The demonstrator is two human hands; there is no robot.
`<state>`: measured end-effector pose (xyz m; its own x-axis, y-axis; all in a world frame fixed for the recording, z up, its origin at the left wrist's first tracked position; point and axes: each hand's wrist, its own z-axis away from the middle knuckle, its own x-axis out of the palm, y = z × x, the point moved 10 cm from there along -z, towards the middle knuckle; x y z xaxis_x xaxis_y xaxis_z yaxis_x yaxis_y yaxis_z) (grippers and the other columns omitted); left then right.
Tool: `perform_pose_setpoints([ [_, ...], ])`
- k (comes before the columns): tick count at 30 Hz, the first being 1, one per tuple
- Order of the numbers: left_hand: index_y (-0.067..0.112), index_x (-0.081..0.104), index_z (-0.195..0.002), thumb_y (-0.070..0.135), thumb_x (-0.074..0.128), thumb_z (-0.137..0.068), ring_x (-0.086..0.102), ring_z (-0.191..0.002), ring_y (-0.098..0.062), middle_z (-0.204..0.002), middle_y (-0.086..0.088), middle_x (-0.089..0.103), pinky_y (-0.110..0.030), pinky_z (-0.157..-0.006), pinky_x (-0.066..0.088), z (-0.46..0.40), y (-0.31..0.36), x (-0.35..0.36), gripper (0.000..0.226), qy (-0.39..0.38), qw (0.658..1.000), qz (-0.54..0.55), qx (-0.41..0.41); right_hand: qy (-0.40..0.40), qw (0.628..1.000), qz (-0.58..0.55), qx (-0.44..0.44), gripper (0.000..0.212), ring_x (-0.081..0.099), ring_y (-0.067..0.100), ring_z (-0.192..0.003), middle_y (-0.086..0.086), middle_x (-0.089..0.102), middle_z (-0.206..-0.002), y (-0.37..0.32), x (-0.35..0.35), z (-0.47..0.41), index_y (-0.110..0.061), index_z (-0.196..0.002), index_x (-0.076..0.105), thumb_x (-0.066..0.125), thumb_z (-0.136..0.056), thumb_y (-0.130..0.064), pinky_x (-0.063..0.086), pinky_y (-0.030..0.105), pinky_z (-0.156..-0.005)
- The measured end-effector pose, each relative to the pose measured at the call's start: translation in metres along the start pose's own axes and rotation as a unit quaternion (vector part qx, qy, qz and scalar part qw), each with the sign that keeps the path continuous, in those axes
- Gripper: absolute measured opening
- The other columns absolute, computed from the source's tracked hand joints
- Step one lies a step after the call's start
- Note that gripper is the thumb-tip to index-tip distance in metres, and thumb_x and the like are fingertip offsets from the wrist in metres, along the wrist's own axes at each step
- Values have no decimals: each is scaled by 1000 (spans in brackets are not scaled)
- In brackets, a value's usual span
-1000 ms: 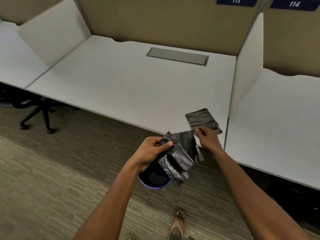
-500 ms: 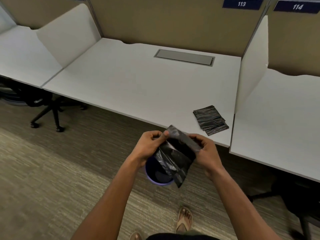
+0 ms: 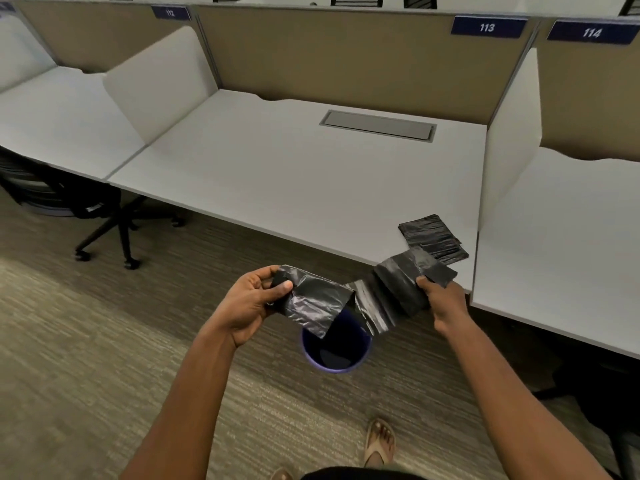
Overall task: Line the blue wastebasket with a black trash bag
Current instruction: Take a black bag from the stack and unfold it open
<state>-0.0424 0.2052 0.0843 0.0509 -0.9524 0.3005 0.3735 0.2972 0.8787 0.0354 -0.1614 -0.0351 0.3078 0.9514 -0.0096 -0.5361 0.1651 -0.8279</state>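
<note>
A black trash bag [image 3: 363, 296], partly unfolded into a creased strip, stretches between my two hands above the floor. My left hand [image 3: 254, 303] pinches its left end; my right hand [image 3: 441, 299] grips its right end near the desk edge. The blue wastebasket [image 3: 336, 351] stands on the carpet directly below the bag, its mouth partly hidden by the hanging plastic; its inside looks dark.
A stack of folded black bags [image 3: 433, 239] lies at the front right corner of the white desk [image 3: 294, 178]. White dividers flank the desk. A black office chair [image 3: 86, 206] stands under the left desk. My sandalled foot [image 3: 379, 441] is near the basket.
My hands have pulled apart, stretching the folded bag out into a long strip. The view has also lifted and pulled back.
</note>
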Motion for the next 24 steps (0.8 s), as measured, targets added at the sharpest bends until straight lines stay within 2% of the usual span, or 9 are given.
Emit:
perform_pose_setpoints([
  [3, 1, 71, -113, 3, 72, -85, 78, -77, -17, -95, -13, 79, -28, -68, 66, 1, 3, 8, 28, 15, 1000, 9, -6, -2, 997, 78, 24, 28, 68, 30, -111, 12, 72, -122, 25, 5, 0, -19, -113, 68, 77, -89, -8, 54, 51, -105],
  [6, -3, 69, -119, -2, 66, -94, 77, -79, -16, -100, -15, 77, -26, -73, 66, -1, 8, 12, 25, 33, 999, 30, -6, 64, 987, 146, 35, 32, 66, 34, -115, 16, 71, -123, 41, -5, 5, -10, -119, 69, 78, -88, -10, 54, 50, -104],
  [9, -2, 70, -119, 6, 73, -84, 77, -80, -16, -98, -13, 79, -26, -74, 67, 0, 17, 8, 36, 49, 997, 58, -3, 105, 982, 143, 61, 38, 66, 35, -117, 17, 70, -124, 53, -16, 11, -6, -121, 68, 82, -87, -15, 55, 48, -101],
  [11, -1, 71, -117, 10, 75, -78, 78, -82, -17, -99, -13, 80, -27, -75, 67, 2, 25, -1, 41, 53, 996, 67, 3, 130, 978, 141, 79, 40, 67, 34, -115, 18, 71, -122, 60, -27, 16, -5, -121, 68, 84, -86, -19, 55, 44, -93],
  [14, 1, 73, -115, 15, 76, -78, 79, -84, -18, -99, -13, 81, -28, -73, 67, 3, 34, -18, 40, 59, 996, 59, 4, 125, 981, 91, 118, 39, 75, 35, -97, 21, 75, -109, 78, -39, 17, -1, -117, 70, 85, -85, -19, 61, 44, -86],
  [16, 2, 75, -112, 19, 75, -80, 78, -83, -16, -98, -12, 80, -26, -71, 66, 2, 37, -30, 36, 59, 997, 43, 3, 115, 982, 41, 144, 42, 76, 32, -81, 19, 74, -99, 84, -42, 19, -1, -120, 67, 83, -87, -20, 65, 46, -76],
  [18, 6, 79, -108, 21, 73, -85, 77, -82, -14, -98, -9, 81, -24, -70, 64, -1, 36, -43, 28, 57, 998, 8, -7, 116, 982, -16, 151, 48, 74, 32, -86, 17, 71, -105, 85, -46, 18, -3, -127, 64, 83, -87, -22, 64, 42, -70],
  [21, 12, 79, -105, 9, 67, -97, 76, -78, -15, -94, -8, 80, -24, -63, 62, -4, 25, -75, 15, 75, 989, -124, -35, 94, 981, -112, 128, 39, 71, 32, -105, 15, 71, -117, 74, -39, 17, -9, -118, 64, 83, -86, -21, 62, 50, -88],
  [24, 7, 78, -106, 2, 63, -101, 73, -70, -14, -92, -15, 76, -25, -59, 59, -7, 7, -116, 16, 138, 946, -282, -76, 59, 984, -158, 51, 35, 71, 29, -111, 10, 73, -119, 41, -26, 23, -19, -104, 68, 88, -76, -27, 59, 51, -97],
])
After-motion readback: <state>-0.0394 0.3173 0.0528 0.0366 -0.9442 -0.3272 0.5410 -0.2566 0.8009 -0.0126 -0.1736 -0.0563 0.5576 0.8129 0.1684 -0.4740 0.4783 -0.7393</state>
